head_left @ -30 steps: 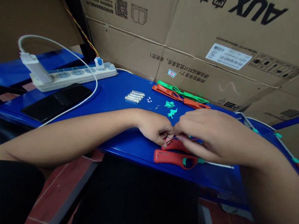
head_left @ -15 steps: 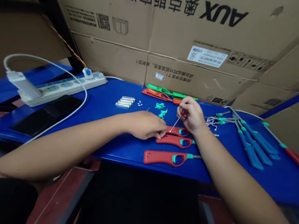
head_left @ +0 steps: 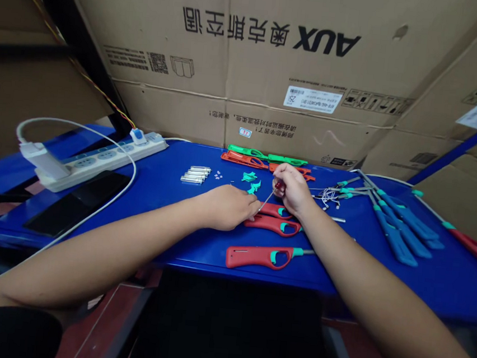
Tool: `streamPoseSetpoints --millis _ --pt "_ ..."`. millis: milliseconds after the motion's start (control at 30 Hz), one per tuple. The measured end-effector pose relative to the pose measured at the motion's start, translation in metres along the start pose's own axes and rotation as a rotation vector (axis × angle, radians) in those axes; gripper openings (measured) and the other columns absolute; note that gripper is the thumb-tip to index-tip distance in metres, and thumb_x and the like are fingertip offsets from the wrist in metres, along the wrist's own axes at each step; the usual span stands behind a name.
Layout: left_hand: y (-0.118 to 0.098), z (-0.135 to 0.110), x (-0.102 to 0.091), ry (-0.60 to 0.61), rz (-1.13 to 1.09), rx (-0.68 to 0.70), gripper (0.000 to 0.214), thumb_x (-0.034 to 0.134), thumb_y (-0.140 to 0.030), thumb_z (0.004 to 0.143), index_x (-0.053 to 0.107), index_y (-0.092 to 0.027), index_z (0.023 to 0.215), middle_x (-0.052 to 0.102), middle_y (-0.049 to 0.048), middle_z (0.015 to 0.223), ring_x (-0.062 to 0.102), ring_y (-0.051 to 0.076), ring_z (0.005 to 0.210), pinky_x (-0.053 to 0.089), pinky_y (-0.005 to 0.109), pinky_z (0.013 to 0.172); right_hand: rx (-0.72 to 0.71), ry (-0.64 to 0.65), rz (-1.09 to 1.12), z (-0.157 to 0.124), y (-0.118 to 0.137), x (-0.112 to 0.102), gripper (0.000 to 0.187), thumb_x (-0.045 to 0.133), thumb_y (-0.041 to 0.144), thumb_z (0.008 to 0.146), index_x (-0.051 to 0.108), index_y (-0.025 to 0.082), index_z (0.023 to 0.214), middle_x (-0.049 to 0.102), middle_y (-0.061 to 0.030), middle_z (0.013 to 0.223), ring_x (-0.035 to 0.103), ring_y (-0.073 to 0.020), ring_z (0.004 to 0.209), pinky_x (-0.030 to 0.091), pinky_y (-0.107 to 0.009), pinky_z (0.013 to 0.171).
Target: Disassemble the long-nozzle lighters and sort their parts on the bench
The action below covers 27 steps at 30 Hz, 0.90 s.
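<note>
My left hand (head_left: 229,206) rests closed on the blue table (head_left: 166,228), pinching the left end of a red lighter body (head_left: 274,224). My right hand (head_left: 293,189) is closed on a thin screwdriver (head_left: 267,200) with a red handle, its tip pointing down at the lighter by my left fingers. A second red lighter piece (head_left: 277,210) lies just behind. A finished red lighter with a teal trigger (head_left: 262,255) lies nearer the front edge.
Green and red lighter shells (head_left: 261,157) lie at the back by the cardboard boxes. Small metal tubes (head_left: 192,173), tiny white bits and teal triggers (head_left: 251,182) sit mid-table. Blue lighters (head_left: 398,225) lie right. A power strip (head_left: 97,154) and black phone (head_left: 78,202) are left.
My right hand drew apart from the left and now holds the screwdriver upright over the lighter. The camera tilted up, so everything sits lower in the picture.
</note>
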<state>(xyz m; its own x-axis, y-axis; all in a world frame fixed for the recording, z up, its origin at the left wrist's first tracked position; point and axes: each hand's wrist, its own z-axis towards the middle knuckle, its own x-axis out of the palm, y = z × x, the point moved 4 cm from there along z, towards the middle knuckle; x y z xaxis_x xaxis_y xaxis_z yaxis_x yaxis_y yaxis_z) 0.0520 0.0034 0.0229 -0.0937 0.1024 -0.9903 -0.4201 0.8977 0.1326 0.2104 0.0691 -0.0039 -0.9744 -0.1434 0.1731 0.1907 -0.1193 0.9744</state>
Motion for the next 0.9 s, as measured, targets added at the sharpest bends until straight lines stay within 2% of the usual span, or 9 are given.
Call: streamPoseSetpoints --millis 233,333,500,667,800,900 --pt "0.000 0.000 0.003 -0.044 0.145 -0.026 0.030 0.036 -0.037 0.103 0.058 -0.016 0.100 0.068 0.0107 0.091 0.064 0.023 0.077 0.041 0.031 0.058 0.026 0.012 0.003 0.000 -0.001 0.001 0.020 0.064 0.029 0.064 0.047 0.024 0.072 0.038 0.0096 0.047 0.026 -0.0069 0.040 0.019 -0.020 0.039" --pt "-0.003 -0.002 0.002 -0.019 0.137 0.026 0.028 0.038 -0.035 0.101 0.059 -0.016 0.100 0.069 0.0101 0.090 0.065 0.023 0.075 0.041 0.031 0.057 0.029 0.003 0.008 0.001 -0.002 0.001 0.019 0.063 0.030 0.064 0.048 0.024 0.072 0.037 0.0101 0.047 0.026 -0.0066 0.039 0.018 -0.020 0.039" --pt "-0.008 -0.002 0.000 0.056 0.130 0.034 0.023 0.043 -0.028 0.096 0.061 -0.014 0.095 0.069 0.0117 0.084 0.065 0.024 0.072 0.043 0.032 0.058 0.038 0.003 0.005 -0.001 -0.001 0.003 0.018 0.063 0.029 0.062 0.048 0.024 0.071 0.038 0.0098 0.048 0.026 -0.0063 0.039 0.018 -0.020 0.039" --pt "-0.009 0.000 0.004 0.022 0.120 0.023 0.028 0.040 -0.028 0.099 0.062 -0.014 0.090 0.069 0.0114 0.078 0.065 0.023 0.067 0.043 0.032 0.056 0.036 0.002 0.005 -0.002 0.000 0.003 0.017 0.063 0.029 0.061 0.049 0.023 0.070 0.041 0.0088 0.048 0.026 -0.0065 0.040 0.018 -0.020 0.040" --pt "-0.008 0.002 0.003 0.009 0.111 -0.043 0.037 0.035 -0.034 0.101 0.064 -0.015 0.087 0.069 0.0115 0.073 0.063 0.024 0.060 0.040 0.033 0.053 0.027 0.004 0.009 -0.002 0.001 0.003 0.019 0.064 0.030 0.062 0.049 0.024 0.070 0.041 0.0085 0.048 0.027 -0.0069 0.041 0.019 -0.020 0.040" --pt "0.002 -0.001 -0.002 0.003 0.005 -0.083 0.037 0.037 -0.036 0.100 0.064 -0.017 0.084 0.069 0.0096 0.073 0.062 0.021 0.060 0.039 0.031 0.055 0.019 0.004 0.012 -0.001 0.001 0.002 0.020 0.065 0.031 0.063 0.048 0.024 0.071 0.038 0.0093 0.048 0.027 -0.0071 0.041 0.019 -0.020 0.040"
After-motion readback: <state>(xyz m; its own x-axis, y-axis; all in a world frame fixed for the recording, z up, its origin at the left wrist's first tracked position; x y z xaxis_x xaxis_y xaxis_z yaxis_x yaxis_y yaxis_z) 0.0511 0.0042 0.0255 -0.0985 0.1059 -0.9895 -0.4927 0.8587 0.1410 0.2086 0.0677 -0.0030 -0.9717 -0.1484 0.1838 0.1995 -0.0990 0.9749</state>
